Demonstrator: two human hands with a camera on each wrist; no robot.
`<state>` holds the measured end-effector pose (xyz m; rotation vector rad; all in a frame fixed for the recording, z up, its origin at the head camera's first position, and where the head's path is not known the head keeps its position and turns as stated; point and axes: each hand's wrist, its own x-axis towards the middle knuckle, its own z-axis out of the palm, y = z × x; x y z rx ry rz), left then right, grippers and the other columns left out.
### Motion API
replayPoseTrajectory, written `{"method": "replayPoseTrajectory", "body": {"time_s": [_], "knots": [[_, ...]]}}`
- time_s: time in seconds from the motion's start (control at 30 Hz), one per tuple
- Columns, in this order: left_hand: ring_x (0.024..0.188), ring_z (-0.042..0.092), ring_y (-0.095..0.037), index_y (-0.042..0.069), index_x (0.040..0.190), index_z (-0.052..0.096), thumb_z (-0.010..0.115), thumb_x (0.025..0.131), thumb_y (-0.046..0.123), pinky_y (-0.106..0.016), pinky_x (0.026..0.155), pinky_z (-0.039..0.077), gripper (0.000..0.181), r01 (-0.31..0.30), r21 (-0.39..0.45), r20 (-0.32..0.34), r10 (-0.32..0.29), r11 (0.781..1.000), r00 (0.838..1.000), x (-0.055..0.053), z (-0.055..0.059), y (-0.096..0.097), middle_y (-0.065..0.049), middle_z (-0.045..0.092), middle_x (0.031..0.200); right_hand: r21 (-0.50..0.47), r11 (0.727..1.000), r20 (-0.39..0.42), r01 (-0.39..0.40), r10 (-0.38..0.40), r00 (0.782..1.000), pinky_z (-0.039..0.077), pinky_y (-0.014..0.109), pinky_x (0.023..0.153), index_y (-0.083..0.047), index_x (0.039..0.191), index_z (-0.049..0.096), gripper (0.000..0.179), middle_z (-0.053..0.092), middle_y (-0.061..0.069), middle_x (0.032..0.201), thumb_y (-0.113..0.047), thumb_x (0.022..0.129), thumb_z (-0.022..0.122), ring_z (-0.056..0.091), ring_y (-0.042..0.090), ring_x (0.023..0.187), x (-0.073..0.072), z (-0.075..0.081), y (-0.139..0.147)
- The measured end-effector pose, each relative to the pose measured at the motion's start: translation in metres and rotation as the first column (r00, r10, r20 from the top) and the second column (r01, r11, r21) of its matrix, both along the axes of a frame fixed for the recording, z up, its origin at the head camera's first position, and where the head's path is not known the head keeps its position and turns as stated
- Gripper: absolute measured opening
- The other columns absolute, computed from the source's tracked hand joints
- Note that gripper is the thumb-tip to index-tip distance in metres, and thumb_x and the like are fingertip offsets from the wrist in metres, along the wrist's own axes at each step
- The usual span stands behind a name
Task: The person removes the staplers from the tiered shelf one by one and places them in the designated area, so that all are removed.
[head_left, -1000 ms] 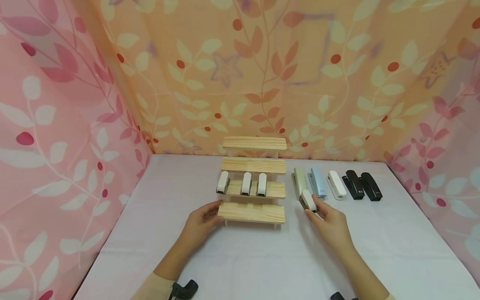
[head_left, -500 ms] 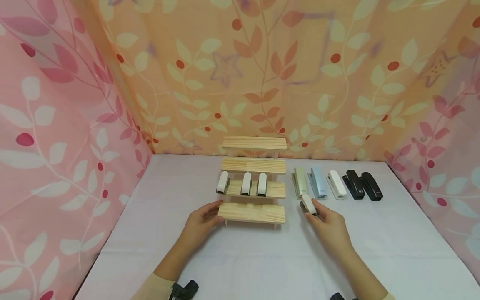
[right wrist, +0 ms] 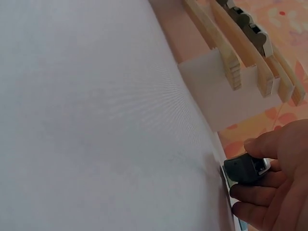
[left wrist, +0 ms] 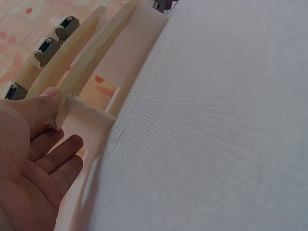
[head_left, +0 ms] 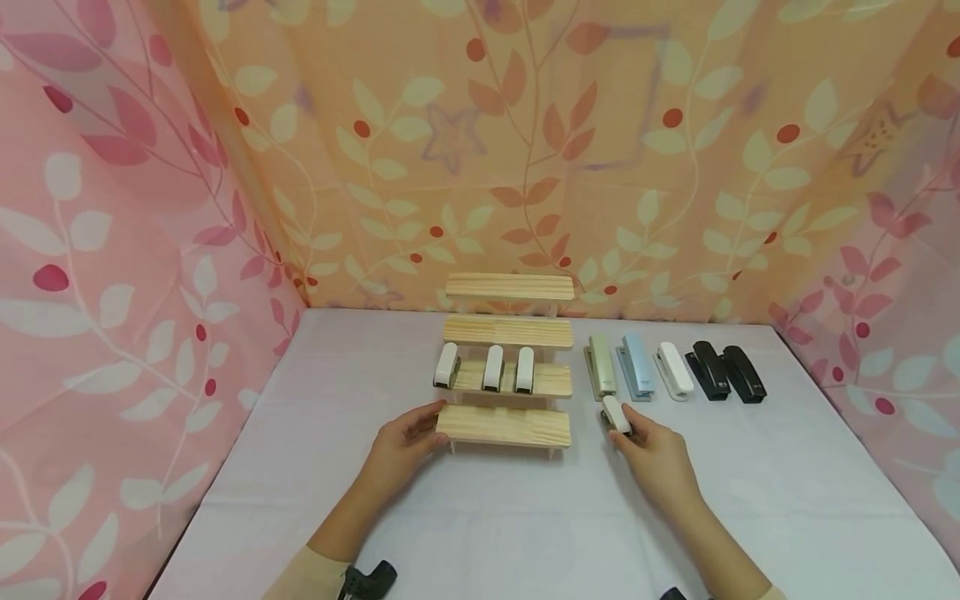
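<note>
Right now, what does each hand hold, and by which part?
The right hand holds a small white stapler by its body, contact partly hidden; the left hand, the lowest wooden shelf by its left end.

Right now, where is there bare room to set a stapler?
The lowest shelf is bare, though the left hand grips its left end; so are the top two shelves and the table between the forearms. Crowded: the second shelf up, with three small staplers, and the stapler row at right.
</note>
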<state>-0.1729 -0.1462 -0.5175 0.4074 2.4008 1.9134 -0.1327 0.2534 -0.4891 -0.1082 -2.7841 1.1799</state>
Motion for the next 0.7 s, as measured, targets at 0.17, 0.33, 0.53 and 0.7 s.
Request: {"method": "replayPoseTrajectory", "body": {"time_s": [0.17,0.33,0.53,0.7], "knots": [[0.127,0.063,-0.024,0.010,0.138,0.063,0.081,0.089,0.019,-0.023,0.101,0.055,0.053,-0.005,0.001,0.017,0.005,1.000,1.000,0.0008,0.0006,0.0001,-0.004,0.064,0.141,0.031,1.000,-0.010,0.003,-0.003,1.000,0.058,0.044,0.095,0.003,0.148,0.050,0.058,0.057,0.025,0.142,-0.022,0.099,0.071,0.060,0.040,0.127,0.0003,-0.0037,-0.0002],[0.127,0.063,-0.025,0.010,0.138,0.063,0.081,0.089,0.018,-0.023,0.101,0.055,0.053,-0.001,0.002,0.009,0.001,1.000,1.000,0.0002,0.0012,0.0002,-0.005,0.064,0.141,0.065,0.998,-0.029,0.018,-0.017,0.999,0.057,0.049,0.097,0.003,0.147,0.051,0.059,0.060,0.024,0.139,-0.023,0.098,0.072,0.060,0.039,0.127,0.0005,-0.0066,-0.0010],[0.127,0.063,-0.027,0.008,0.139,0.063,0.081,0.089,0.017,-0.023,0.100,0.055,0.054,0.001,-0.005,-0.008,-0.001,1.000,1.000,0.0003,0.0023,0.0001,-0.008,0.064,0.141,0.125,0.991,-0.037,0.042,-0.038,0.999,0.054,0.055,0.100,0.002,0.146,0.053,0.061,0.062,0.023,0.136,-0.025,0.096,0.074,0.060,0.041,0.126,0.0007,-0.0071,-0.0022],[0.127,0.064,-0.026,0.010,0.139,0.063,0.082,0.089,0.017,-0.022,0.100,0.055,0.054,-0.004,-0.006,-0.002,0.004,1.000,1.000,0.0006,0.0017,-0.0004,-0.006,0.064,0.140,0.214,0.976,-0.026,0.031,-0.026,0.999,0.052,0.061,0.101,-0.001,0.148,0.052,0.065,0.063,0.022,0.135,-0.030,0.094,0.076,0.060,0.042,0.126,0.0001,-0.0075,-0.0025]]}}
